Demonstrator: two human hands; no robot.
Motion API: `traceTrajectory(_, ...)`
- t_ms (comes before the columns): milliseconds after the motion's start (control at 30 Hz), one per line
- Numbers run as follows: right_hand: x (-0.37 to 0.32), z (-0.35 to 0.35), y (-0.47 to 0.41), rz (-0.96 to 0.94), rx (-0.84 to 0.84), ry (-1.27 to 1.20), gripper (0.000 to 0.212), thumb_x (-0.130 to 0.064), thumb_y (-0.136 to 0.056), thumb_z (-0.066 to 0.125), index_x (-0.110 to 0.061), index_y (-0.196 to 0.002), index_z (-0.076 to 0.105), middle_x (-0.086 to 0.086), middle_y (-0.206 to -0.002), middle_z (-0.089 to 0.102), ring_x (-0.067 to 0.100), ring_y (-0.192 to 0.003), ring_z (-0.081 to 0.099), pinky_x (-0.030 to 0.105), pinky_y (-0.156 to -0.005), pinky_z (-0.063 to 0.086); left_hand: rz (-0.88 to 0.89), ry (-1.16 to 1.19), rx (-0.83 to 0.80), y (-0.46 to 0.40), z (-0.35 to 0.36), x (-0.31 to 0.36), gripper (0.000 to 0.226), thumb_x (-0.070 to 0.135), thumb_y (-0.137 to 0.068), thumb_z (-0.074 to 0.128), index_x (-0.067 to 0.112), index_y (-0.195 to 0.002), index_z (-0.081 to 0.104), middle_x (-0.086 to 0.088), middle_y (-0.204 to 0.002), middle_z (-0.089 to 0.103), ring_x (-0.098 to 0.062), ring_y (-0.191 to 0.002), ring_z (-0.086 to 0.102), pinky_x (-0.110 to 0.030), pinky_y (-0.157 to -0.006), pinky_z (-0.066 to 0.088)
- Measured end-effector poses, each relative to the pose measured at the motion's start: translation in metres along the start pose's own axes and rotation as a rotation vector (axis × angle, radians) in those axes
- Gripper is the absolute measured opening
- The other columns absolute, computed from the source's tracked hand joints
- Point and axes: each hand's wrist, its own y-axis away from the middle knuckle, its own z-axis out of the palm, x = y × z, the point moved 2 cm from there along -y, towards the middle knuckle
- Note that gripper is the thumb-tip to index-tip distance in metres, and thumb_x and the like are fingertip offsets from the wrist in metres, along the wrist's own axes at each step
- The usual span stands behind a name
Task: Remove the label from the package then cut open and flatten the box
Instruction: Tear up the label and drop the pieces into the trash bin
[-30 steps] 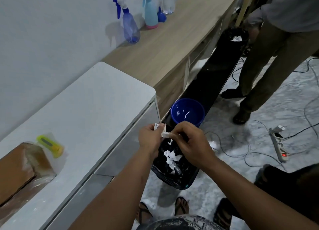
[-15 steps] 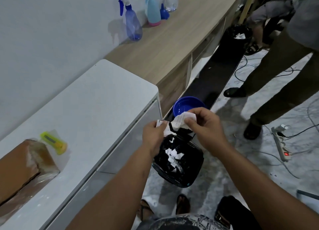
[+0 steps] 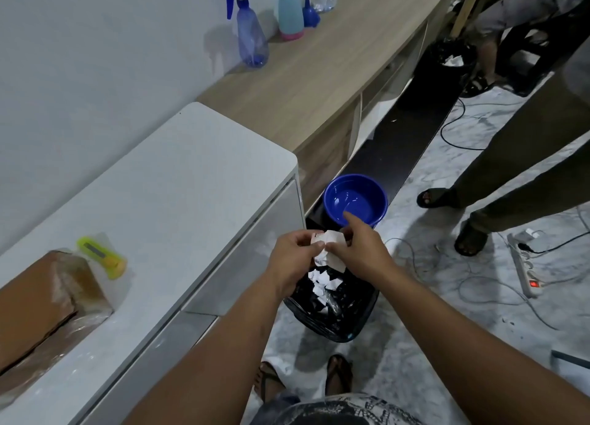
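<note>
Over the black-lined waste bin [image 3: 332,316] at your feet, your left hand [image 3: 292,258] and right hand [image 3: 360,252] meet, both pinching a crumpled white paper label [image 3: 330,242] between thumb and fingers; your right index finger sticks out straight toward the far side. White torn scraps [image 3: 321,281] lie inside the bin just below the label.

To your left, the brown cardboard box wrapped in clear plastic [image 3: 41,300] lies on the white cabinet top [image 3: 178,182], well apart from your hands, at the near-left edge of view. Just beside it, on its far side, sits a yellow-green utility cutter [image 3: 102,257].

Beyond the bin, a round blue plastic basin [image 3: 356,199] stands on the floor. A white power strip [image 3: 525,274] with a lit red switch lies to the right among cables.

Farther back, a translucent blue spray bottle [image 3: 250,38] and a light-blue spray bottle with pink base [image 3: 290,13] stand on the long wooden counter [image 3: 335,73]. A second person's legs in olive trousers [image 3: 517,169] stand at right, and another black bin [image 3: 447,64] is near the far end.
</note>
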Motion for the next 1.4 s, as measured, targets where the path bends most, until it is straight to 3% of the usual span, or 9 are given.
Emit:
traceTrajectory(67,0.005,0.002,0.001,-0.051,0.076,0.094,0.075,-0.03,-0.075,0.082,-0.023,-0.138,0.041,0.001,-0.124,0.048,0.02,-0.104,0.057,0.034,-0.087,0.051,-0.02,-0.049,0.048,-0.002,-0.003,-0.005,0.031,0.007,-0.086,0.076,0.018,-0.115,0.07,-0.01,-0.096,0.077,-0.031,-0.092,0.074,-0.052,-0.088,0.059)
traceTrajectory(200,0.019,0.016,0.0,-0.164,0.013,0.211,0.024,-0.027,-0.087,0.069,-0.023,-0.108,0.059,-0.003,-0.112,0.052,0.014,-0.093,0.054,0.027,-0.078,0.042,-0.013,-0.093,0.076,-0.01,0.0,-0.021,0.017,0.011,-0.091,0.073,0.021,-0.104,0.074,-0.007,-0.092,0.077,-0.024,-0.086,0.072,-0.046,-0.086,0.058)
traceTrajectory(300,0.044,0.032,-0.007,-0.097,-0.053,0.168,0.015,-0.021,-0.089,0.064,-0.021,-0.104,0.064,-0.001,-0.099,0.058,0.011,-0.083,0.053,0.025,-0.072,0.039,-0.06,-0.141,0.044,-0.019,0.007,-0.039,0.011,0.024,-0.094,0.069,0.025,-0.095,0.08,-0.001,-0.092,0.078,-0.026,-0.091,0.073,-0.049,-0.088,0.059)
traceTrajectory(400,0.072,0.047,-0.01,-0.01,-0.052,0.044,0.025,-0.016,-0.084,0.067,-0.022,-0.103,0.052,-0.007,-0.089,0.058,0.012,-0.079,0.057,0.03,-0.066,0.047,-0.128,-0.139,0.016,-0.03,0.013,-0.062,0.014,0.024,-0.097,0.065,0.025,-0.097,0.079,-0.006,-0.098,0.077,-0.033,-0.101,0.071,-0.051,-0.09,0.058)
traceTrajectory(567,0.115,0.07,-0.025,0.102,-0.072,0.089,0.018,-0.014,-0.078,0.067,-0.017,-0.091,0.055,0.001,-0.078,0.062,0.019,-0.069,0.057,0.027,-0.06,0.039,-0.023,-0.445,0.081,-0.054,0.012,-0.094,0.026,0.014,-0.086,0.078,0.014,-0.112,0.074,-0.007,-0.083,0.073,-0.018,-0.078,0.07,-0.023,-0.072,0.054)
traceTrajectory(767,0.157,0.097,-0.039,0.154,-0.077,0.259,0.013,-0.02,-0.089,0.059,-0.012,-0.096,0.066,0.011,-0.09,0.068,0.025,-0.078,0.06,0.029,-0.062,0.042,0.055,-0.692,0.042,-0.08,0.02,-0.134,0.008,0.023,-0.086,0.076,0.017,-0.087,0.081,0.004,-0.085,0.077,-0.013,-0.082,0.07,-0.033,-0.082,0.056)
traceTrajectory(967,0.182,0.105,-0.045,0.251,-0.089,0.221,0.008,-0.015,-0.087,0.063,-0.009,-0.092,0.066,0.012,-0.093,0.07,0.027,-0.086,0.064,0.03,-0.069,0.047,0.028,-0.753,0.049,-0.093,0.018,-0.156,0.022,0.022,-0.092,0.069,0.015,-0.11,0.078,-0.001,-0.1,0.077,-0.011,-0.09,0.07,-0.005,-0.072,0.042)
traceTrajectory(1167,0.187,0.103,-0.05,0.258,-0.112,0.195,0.018,-0.015,-0.08,0.076,-0.017,-0.076,0.059,0.002,-0.08,0.063,0.016,-0.076,0.058,0.025,-0.068,0.042,-0.065,-0.72,-0.03,-0.094,0.025,-0.164,0.024,0.026,-0.092,0.067,0.018,-0.114,0.075,-0.002,-0.109,0.074,-0.016,-0.101,0.068,-0.029,-0.089,0.055)
traceTrajectory(1400,0.184,0.107,-0.052,0.165,-0.183,0.195,0.033,-0.026,-0.076,0.08,-0.032,-0.062,0.051,-0.012,-0.066,0.056,0.006,-0.062,0.054,0.02,-0.055,0.037,-0.08,-0.73,-0.051,-0.095,0.03,-0.164,0.03,0.031,-0.095,0.064,0.017,-0.121,0.071,-0.001,-0.115,0.072,-0.014,-0.103,0.067,-0.015,-0.071,0.044)
